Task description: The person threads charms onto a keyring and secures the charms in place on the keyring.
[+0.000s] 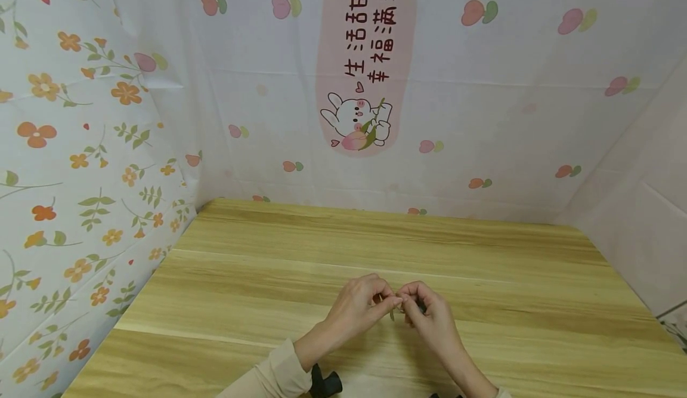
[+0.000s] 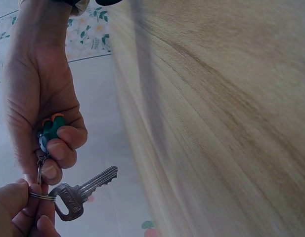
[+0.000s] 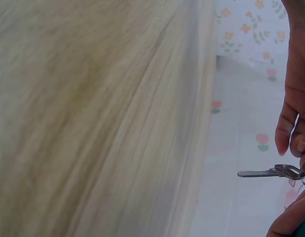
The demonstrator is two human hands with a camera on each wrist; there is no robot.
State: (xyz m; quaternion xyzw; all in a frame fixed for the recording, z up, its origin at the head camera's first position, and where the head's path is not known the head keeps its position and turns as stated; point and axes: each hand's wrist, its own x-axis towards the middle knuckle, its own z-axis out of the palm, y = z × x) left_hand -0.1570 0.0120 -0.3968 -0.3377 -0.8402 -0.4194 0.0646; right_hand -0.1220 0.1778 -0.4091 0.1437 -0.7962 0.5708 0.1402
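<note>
The key (image 1: 392,314) was on the ring (image 2: 42,197), over the tabletop (image 1: 225,284), with the left grip (image 1: 358,304) just left of it and the right grip (image 1: 433,319) just right. The charm (image 2: 53,127) sat in the right grip, right of the key. The backdrop (image 1: 257,88) hung well behind the key, the left sheet (image 1: 59,189) well left of it.

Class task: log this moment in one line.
left hand: pinches metal ring | right hand: grips green charm | key: on that ring
</note>
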